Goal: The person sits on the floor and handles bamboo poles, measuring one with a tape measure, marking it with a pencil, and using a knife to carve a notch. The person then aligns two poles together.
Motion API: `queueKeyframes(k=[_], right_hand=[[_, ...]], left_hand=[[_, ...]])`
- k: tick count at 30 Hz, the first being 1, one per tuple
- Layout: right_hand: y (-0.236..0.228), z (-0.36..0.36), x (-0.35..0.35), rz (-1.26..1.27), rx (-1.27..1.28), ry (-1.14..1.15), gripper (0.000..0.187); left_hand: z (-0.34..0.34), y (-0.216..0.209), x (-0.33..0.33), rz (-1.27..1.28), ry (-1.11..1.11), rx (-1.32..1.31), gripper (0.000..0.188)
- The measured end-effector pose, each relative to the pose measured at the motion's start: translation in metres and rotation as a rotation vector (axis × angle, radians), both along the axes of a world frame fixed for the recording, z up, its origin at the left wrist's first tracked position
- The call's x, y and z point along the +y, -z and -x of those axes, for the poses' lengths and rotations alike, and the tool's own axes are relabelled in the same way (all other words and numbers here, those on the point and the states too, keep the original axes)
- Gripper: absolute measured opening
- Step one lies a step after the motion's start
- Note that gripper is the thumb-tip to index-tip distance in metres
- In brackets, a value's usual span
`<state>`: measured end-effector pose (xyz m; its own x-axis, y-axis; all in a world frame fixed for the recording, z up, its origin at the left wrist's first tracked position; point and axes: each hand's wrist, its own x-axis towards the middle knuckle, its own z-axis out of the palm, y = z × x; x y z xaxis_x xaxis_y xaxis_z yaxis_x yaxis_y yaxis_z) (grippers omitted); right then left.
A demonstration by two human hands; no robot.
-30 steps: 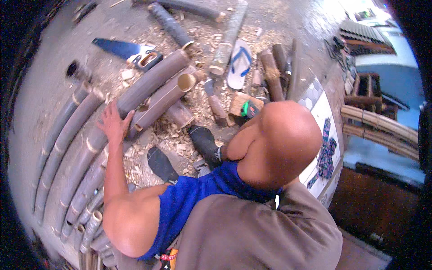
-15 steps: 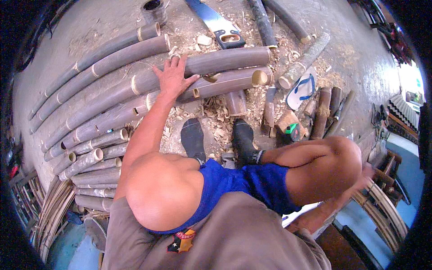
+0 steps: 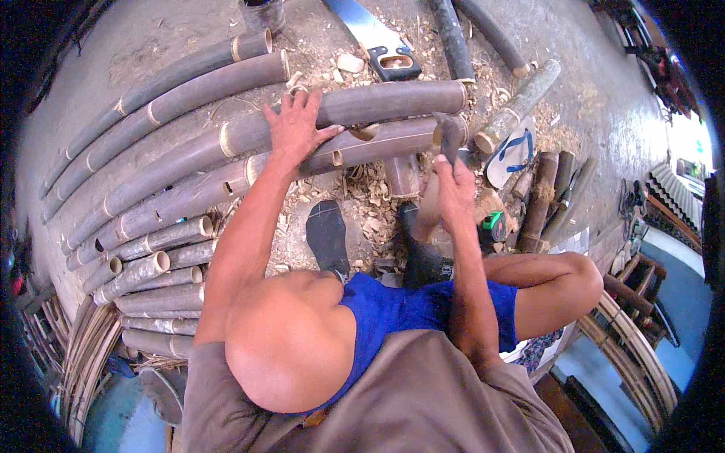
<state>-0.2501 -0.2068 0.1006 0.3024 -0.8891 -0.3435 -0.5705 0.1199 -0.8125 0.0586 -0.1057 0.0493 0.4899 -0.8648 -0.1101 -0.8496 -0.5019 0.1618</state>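
My left hand [image 3: 294, 130] lies with its fingers spread on a long brown bamboo pole [image 3: 393, 102]. Its thumb reaches toward a second bamboo pole [image 3: 400, 140] alongside, which has holes cut along its upper side. My right hand [image 3: 457, 192] is closed round a hand tool [image 3: 451, 134] with a dark curved end and a brown, blurred lower part; its exact kind I cannot make out. That dark end is over the right end of the holed pole and hides its opening. A short bamboo piece [image 3: 402, 177] lies under the poles.
Beyond the poles lie a handsaw [image 3: 377, 41] and more bamboo [image 3: 204, 83]. On the right are a white sandal with blue straps [image 3: 511, 155], a green tape measure [image 3: 495, 225] and bamboo offcuts [image 3: 540, 200]. Shorter bamboo lengths [image 3: 162, 302] are stacked at left. Wood shavings [image 3: 362, 215] cover the ground.
My right hand has come from beside my right knee to the poles' right end and now grips the tool, raised from the ground. My left hand stays on the pole.
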Motion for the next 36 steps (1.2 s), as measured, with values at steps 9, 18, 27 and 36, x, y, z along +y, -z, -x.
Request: queueKeyframes(k=[9, 18, 27, 36], right_hand=[[-0.003, -0.032, -0.016, 0.153, 0.09, 0.0, 0.035], [0.009, -0.086, 0.05, 0.101, 0.195, -0.401, 0.037], [0.023, -0.096, 0.056, 0.105, 0.302, -0.472, 0.037], [0.027, -0.096, 0.054, 0.079, 0.268, -0.459, 0.038]], left_hand=[[-0.002, -0.003, 0.003, 0.013, 0.002, 0.012, 0.098], [0.002, -0.004, 0.002, 0.059, -0.014, -0.032, 0.094], [0.001, 0.0, -0.001, -0.014, -0.019, -0.028, 0.099], [0.004, 0.002, 0.001, 0.071, -0.017, -0.093, 0.094]])
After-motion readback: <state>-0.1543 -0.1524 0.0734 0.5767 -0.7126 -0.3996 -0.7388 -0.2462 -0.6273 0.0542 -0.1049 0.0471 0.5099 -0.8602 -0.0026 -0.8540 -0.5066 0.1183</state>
